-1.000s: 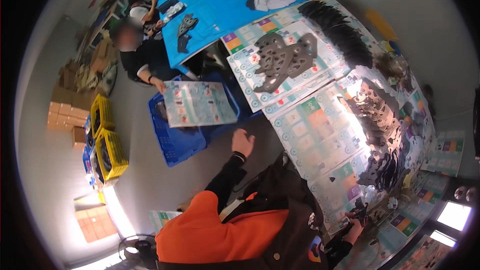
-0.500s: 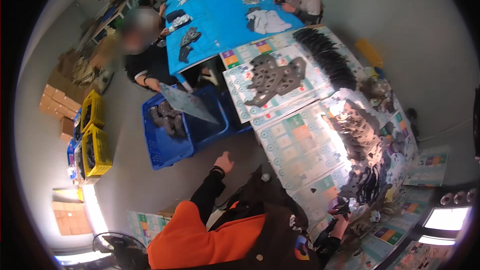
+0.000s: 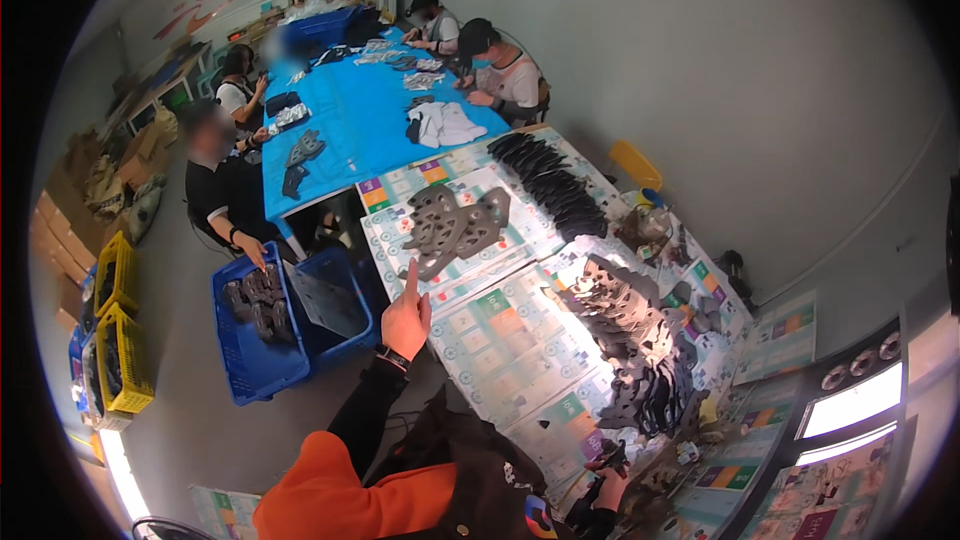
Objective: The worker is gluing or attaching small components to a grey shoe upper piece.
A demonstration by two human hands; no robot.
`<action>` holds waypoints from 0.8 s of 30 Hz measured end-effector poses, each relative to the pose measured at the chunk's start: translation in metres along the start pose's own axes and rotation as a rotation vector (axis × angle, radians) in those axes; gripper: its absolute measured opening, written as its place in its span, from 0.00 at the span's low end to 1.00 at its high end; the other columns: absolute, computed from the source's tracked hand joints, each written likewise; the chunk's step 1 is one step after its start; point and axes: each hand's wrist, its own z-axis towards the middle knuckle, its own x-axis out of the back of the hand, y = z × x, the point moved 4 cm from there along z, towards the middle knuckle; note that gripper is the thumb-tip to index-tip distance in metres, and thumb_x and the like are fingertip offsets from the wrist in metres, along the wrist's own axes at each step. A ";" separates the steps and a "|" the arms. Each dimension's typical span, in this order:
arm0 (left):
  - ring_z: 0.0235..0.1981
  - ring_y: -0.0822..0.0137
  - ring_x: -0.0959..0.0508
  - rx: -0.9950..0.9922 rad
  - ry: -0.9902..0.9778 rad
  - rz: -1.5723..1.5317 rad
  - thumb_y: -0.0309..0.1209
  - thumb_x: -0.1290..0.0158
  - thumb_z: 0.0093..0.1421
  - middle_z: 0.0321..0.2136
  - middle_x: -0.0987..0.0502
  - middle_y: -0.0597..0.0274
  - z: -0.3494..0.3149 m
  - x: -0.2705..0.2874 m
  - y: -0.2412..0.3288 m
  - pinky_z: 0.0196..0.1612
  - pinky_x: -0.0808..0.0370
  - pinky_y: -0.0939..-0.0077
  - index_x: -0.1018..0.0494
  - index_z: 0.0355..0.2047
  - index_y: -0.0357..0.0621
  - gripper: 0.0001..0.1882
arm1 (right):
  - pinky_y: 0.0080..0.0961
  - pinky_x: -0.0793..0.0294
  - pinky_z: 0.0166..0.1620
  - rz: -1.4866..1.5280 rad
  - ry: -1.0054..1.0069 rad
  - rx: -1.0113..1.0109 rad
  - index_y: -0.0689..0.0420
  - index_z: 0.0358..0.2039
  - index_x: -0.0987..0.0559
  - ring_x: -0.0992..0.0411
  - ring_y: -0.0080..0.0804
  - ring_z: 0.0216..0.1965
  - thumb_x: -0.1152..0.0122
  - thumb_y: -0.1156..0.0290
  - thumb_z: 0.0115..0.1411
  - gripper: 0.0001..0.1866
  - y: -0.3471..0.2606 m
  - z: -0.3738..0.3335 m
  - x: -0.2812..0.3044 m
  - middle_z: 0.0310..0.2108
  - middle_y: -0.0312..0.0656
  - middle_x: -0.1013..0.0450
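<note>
My left hand is held up over the near side of the patterned table, index finger stretched out and the others curled, holding nothing. Its fingertip lies, in view, just at the lower edge of some grey flat pieces with cut-out holes; whether it touches them I cannot tell. At the table's near right edge my right hand is closed around a small dark hand tool, its kind unclear. Beyond it lies a heap of dark perforated pieces, partly in bright sunlight.
A row of black pieces lies along the table's far right. Blue crates stand on the floor at left, where a seated co-worker's hand reaches in. Other people sit around the blue-covered table. Yellow crates stand farther left.
My view has swung rightward and up. My left hand has risen from beside the table to the grey pieces, pointing. The co-worker's board now stands in the blue crate, released.
</note>
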 end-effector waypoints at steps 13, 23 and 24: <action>0.28 0.52 0.23 -0.423 -0.275 -0.328 0.28 0.47 0.54 0.24 0.27 0.60 -0.032 -0.070 0.079 0.31 0.25 0.57 0.20 0.29 0.54 0.06 | 0.24 0.25 0.17 0.105 0.034 0.001 0.65 0.40 0.26 0.21 0.38 0.26 0.50 0.80 0.45 0.18 0.015 0.004 0.032 0.28 0.48 0.22; 0.37 0.44 0.18 -0.477 -1.471 0.297 0.42 0.45 0.53 0.31 0.17 0.44 -0.226 -0.223 -0.044 0.43 0.22 0.52 0.18 0.33 0.41 0.17 | 0.25 0.28 0.18 0.072 0.042 -0.021 0.64 0.41 0.25 0.20 0.38 0.30 0.50 0.78 0.42 0.21 0.064 0.020 0.067 0.29 0.46 0.21; 0.38 0.46 0.18 -0.413 -1.438 0.228 0.42 0.45 0.54 0.33 0.17 0.47 -0.229 -0.215 -0.045 0.43 0.22 0.54 0.18 0.36 0.43 0.17 | 0.25 0.28 0.18 0.072 0.058 -0.023 0.64 0.41 0.25 0.20 0.38 0.30 0.50 0.78 0.42 0.21 0.073 0.019 0.086 0.29 0.46 0.21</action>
